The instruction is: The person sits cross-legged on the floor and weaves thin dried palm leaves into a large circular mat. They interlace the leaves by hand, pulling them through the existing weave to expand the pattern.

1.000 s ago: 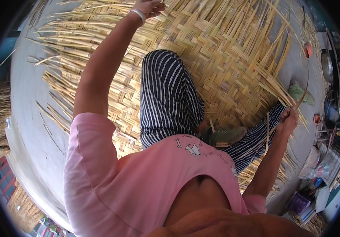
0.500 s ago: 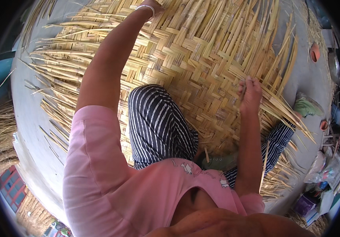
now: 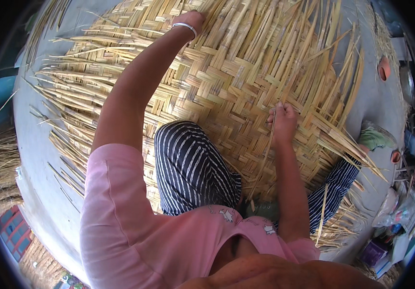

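The fingers of the left hand (image 3: 193, 20) are bent low over the far part of a woven mat (image 3: 238, 113); I cannot tell if they grip a strip. A pale bracelet (image 3: 186, 28) goes around this wrist. The fingers of the right hand (image 3: 283, 119) are closed narrowly on a thin strip (image 3: 266, 156), which slants down over the mat, nearer to its right edge.

Beginning from the left, straw bundles (image 3: 0, 166) stand beyond the left edge of the grey floor (image 3: 34, 139). The mat lies on this floor, and its long unwoven ends (image 3: 79, 79) spread out past its left edge. The pink shirt (image 3: 111, 212) carries on the chest small printed drawings of bones and an animal. A bent knee in striped trousers (image 3: 188, 168) is over the near part of the mat. Beside it, a half-hidden green shoe (image 3: 265, 208) bears raised marks, not clear enough to read surely. Beyond the mat's right edge, the other green shoe (image 3: 378, 137) is on the floor. An orange clay pot (image 3: 384, 69) and a purple box (image 3: 372, 253) are near the floor's right edge.
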{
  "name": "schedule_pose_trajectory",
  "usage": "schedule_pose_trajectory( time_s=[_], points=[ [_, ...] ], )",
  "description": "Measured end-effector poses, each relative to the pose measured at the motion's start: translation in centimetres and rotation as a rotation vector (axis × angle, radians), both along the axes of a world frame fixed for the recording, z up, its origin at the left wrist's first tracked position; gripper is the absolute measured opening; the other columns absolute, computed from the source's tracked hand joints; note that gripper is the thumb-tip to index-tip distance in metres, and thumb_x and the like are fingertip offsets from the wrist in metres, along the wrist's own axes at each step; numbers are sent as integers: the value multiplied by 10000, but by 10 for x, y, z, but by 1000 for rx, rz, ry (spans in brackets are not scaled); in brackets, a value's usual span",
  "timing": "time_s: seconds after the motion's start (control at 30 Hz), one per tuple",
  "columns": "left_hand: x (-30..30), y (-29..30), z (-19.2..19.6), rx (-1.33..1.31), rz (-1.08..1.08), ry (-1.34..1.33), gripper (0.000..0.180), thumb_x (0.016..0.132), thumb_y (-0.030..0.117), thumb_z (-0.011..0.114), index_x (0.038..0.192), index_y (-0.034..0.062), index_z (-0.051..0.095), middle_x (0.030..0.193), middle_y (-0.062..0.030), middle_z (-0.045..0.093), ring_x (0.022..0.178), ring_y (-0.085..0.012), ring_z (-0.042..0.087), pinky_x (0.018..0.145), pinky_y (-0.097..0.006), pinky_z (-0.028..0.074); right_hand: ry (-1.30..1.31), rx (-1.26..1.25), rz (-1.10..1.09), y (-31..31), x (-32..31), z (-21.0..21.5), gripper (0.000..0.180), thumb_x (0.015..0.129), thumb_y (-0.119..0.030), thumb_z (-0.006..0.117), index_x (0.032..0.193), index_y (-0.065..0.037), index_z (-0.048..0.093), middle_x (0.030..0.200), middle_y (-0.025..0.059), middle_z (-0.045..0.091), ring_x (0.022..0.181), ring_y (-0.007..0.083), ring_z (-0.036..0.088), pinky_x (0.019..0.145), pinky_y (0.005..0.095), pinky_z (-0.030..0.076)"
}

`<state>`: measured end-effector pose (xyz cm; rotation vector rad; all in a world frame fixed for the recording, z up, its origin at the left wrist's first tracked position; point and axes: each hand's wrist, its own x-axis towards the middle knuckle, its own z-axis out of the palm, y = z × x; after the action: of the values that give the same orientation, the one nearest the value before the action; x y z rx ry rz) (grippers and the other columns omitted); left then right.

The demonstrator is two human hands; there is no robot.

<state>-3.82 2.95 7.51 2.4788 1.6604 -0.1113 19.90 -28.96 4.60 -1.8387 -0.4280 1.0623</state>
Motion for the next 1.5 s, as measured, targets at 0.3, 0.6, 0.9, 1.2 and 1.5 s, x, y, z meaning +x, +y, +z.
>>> schedule_pose_trajectory(
  time_s=[0.3,0.6,0.9,1.2,1.5],
  points=[
    [26,67,-28,-380,55,-309,418,801,352,824,1011,10,709,914,-115,739,743,-257,678,738,-381,561,-80,47,10,-6,1,-14,215,1054,-219,547,974,-23,588,756,55,654,527,96,588,452,264,468],
    [23,43,8,-774,358,-735,332,867,210,810,1118,64,649,955,-42,680,836,-184,636,711,-352,534,-59,60,1,-6,-5,-16,187,1047,-200,573,1057,-18,612,775,67,669,536,92,600,459,256,465],
    [47,84,-78,-156,-292,-112,288,883,284,673,1073,72,714,1069,-112,739,1042,-334,694,847,-426,559,-95,46,-7,-11,1,-22,182,1046,-203,572,1074,-27,610,754,64,662,524,92,596,449,251,453],
    [2,93,-69,-327,-153,-262,435,877,117,697,1308,118,643,1210,-167,698,1084,-317,677,935,-413,543,-99,69,41,-3,-13,-13,209,1055,-215,562,1062,-8,589,750,64,658,520,92,591,444,247,457],
    [-17,39,-28,-536,125,-1113,268,891,67,765,1153,43,714,1046,-74,750,914,-133,700,881,-300,559,-111,19,29,-4,-12,-7,220,1064,-230,550,1056,-11,568,773,50,651,540,78,564,452,245,453]
  ],
)
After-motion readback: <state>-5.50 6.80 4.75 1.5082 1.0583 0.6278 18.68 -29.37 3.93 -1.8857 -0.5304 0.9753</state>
